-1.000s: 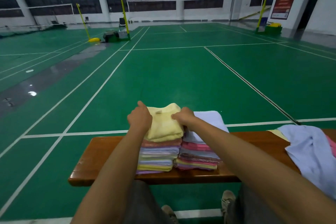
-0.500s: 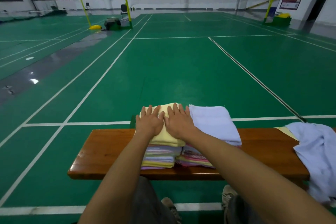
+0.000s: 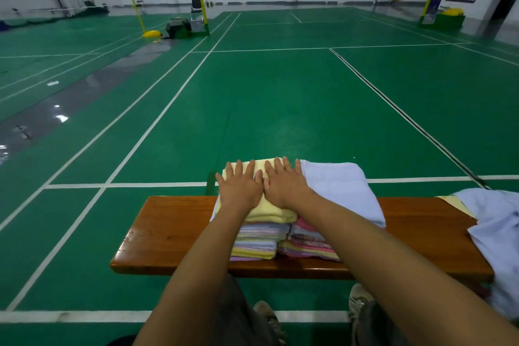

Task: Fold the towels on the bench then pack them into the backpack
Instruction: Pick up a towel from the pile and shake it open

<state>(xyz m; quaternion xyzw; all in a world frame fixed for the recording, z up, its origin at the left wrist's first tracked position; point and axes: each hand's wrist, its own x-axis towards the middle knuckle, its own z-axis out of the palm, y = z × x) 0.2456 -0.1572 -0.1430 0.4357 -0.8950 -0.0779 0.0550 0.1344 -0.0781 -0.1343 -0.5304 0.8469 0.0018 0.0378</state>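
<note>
The tabletop [image 3: 168,230], a polished wooden bench on a green court floor [image 3: 280,98], carries two stacks of folded towels side by side near its middle and a heap of unfolded towels [image 3: 500,233] draped over its right end. No backpack is in view. Risk assessment: the left stack [image 3: 259,241] and the right stack [image 3: 309,244] are tall and narrow, their layers not squarely aligned; uneven downward pressure could shear the upper towels sideways or tip a stack toward the far edge. The lavender towel [image 3: 342,191] topping the right stack overhangs the layers beneath and could slip if the neighbouring stack is jostled. The unfolded heap hangs past the bench end and may, in my judgement, slide to the floor. Grip: the left hand [image 3: 238,191] and right hand [image 3: 283,187] lie flat, fingers straight and spread, palms pressing the yellow towel [image 3: 269,212] on the left stack; thumbs touch. Neither hand clasps anything.
</note>
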